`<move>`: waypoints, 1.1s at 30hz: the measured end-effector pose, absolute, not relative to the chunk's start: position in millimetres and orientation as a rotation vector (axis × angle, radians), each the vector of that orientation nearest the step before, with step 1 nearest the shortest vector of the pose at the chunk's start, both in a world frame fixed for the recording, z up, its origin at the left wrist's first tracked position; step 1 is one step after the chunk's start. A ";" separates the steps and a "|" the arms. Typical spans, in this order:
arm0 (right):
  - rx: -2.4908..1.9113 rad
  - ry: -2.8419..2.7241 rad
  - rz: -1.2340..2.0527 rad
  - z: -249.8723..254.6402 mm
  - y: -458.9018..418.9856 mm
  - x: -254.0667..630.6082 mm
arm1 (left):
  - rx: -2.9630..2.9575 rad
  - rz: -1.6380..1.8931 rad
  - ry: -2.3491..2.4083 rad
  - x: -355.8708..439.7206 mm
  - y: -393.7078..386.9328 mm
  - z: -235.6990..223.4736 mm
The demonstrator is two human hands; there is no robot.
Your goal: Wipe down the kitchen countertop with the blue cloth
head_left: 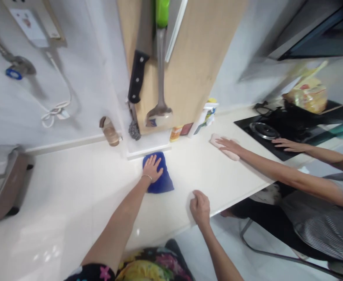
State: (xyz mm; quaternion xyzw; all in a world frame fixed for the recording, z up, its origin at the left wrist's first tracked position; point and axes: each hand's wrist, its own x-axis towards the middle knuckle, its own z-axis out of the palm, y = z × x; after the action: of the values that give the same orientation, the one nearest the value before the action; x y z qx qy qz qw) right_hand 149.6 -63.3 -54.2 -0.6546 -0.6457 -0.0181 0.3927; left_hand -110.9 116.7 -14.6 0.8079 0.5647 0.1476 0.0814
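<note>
My left hand (153, 170) lies flat with fingers spread on a blue cloth (165, 183) on the white countertop (107, 199). The cloth sits at the foot of a wooden panel rack (189, 66). To the right and nearer the counter's front edge, my right hand (200, 206) rests with its fingers curled in. Nothing shows in it, and it is apart from the cloth.
A co-worker's hand presses a pale pink cloth (233, 155) beside the black cooktop (247, 125). A knife (138, 76) and ladle (160, 113) hang on the rack. A small bottle (110, 132) stands by the wall, a brown-sided appliance (9, 187) at left.
</note>
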 end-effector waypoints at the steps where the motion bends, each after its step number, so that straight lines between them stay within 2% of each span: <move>1: -1.659 -1.644 -0.047 -53.8 -64.3 150.1 | 2.398 0.431 1.722 -127.0 109.1 -14.1; 11: -1.633 -1.662 -0.051 -58.2 -69.3 153.2 | 2.065 0.351 2.247 -295.1 6.0 -5.9; 16: -1.620 -1.677 -0.037 -53.9 -70.0 153.9 | 1.893 0.323 2.444 -342.0 -66.0 -5.5; 24: -1.639 -1.803 0.042 -49.6 -74.3 157.5 | 1.724 0.271 2.612 -307.4 -170.5 -5.4; 33: -1.710 -1.893 0.062 -37.0 -77.0 150.5 | 1.770 0.234 2.572 -218.7 -177.1 -6.9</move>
State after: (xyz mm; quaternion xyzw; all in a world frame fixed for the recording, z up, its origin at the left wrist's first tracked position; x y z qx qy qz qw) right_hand 150.5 -77.0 -37.0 -0.6412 -0.7099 0.0234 0.2905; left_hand -218.7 -177.1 -6.9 0.5653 0.8214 0.0748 0.0053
